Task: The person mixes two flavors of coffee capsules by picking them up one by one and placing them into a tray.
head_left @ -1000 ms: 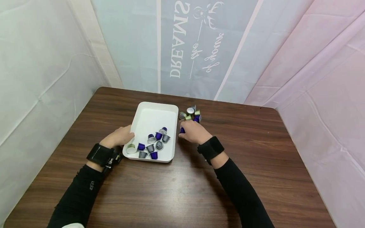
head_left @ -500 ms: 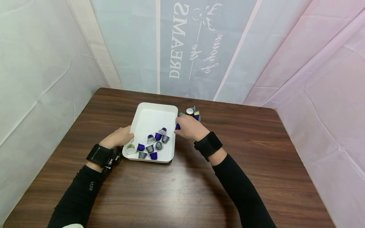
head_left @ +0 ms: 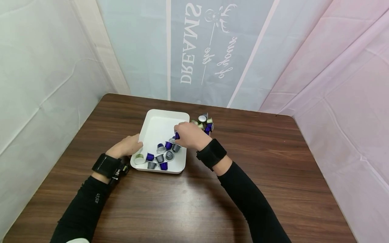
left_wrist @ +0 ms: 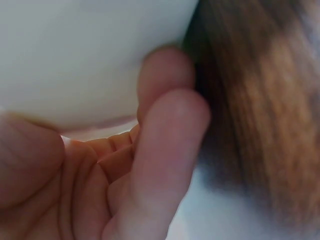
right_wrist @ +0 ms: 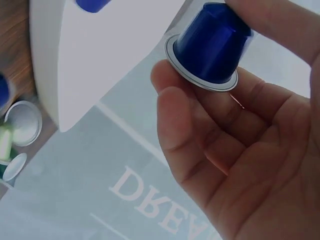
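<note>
In the right wrist view, my right hand (head_left: 192,136) pinches a blue coffee capsule (right_wrist: 212,45) between thumb and fingers, its silver foil rim turned toward the fingers. The head view places that hand over the right side of a white tray (head_left: 162,123). My left hand (head_left: 126,145) holds the tray's left edge, and the left wrist view has its fingers (left_wrist: 167,130) against the tray's outer side. Several purple, grey and silver capsules (head_left: 159,158) lie in the tray's near half, with a pale green one (head_left: 139,159) in the near left corner.
Just right of the tray's far end, a small pile of green, purple and grey capsules (head_left: 202,118) lies on the brown wooden table (head_left: 258,162). A printed cloth (head_left: 152,50) hangs behind the table, with pale sheets at both sides.
My right hand has moved left with the capsule, from beside the pile across the tray's right rim to above the tray. The left hand and tray stay nearly still.
</note>
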Available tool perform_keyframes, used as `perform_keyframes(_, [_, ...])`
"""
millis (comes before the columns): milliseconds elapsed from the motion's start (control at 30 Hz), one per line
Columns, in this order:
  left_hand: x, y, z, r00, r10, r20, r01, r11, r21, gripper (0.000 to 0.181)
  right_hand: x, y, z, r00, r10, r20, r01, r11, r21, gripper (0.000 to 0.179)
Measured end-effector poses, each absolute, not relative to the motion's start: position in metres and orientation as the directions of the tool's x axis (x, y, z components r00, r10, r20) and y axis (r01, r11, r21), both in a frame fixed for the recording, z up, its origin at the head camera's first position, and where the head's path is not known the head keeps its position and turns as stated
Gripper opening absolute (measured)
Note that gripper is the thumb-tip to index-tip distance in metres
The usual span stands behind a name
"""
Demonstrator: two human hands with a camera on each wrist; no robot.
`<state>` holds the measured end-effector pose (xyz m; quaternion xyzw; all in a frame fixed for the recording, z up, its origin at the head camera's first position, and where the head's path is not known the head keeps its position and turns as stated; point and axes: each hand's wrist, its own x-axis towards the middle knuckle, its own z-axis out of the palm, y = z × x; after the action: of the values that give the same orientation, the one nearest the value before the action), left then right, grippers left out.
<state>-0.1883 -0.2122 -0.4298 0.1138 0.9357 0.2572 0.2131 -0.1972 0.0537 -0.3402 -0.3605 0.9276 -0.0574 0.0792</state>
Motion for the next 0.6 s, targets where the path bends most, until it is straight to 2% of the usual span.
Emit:
perform_keyframes(400, [-0.187, -0.212, -0.428, -0.886, 0.325, -0.331, 0.102, 0.832, 0.545, 0.046, -0.19, 0.027, -0.346, -0.637, -0.758, -0.142, -0.742, 0.653, -0.155, 0.028])
perform_keyframes(600, [-0.187, -0.211, -0.428, -0.888, 0.327, -0.324, 0.11, 0.834, 0.541, 0.046, -0.187, 0.017, -0.352, -0.627, -0.766, -0.143, -0.754, 0.643, -0.132, 0.029])
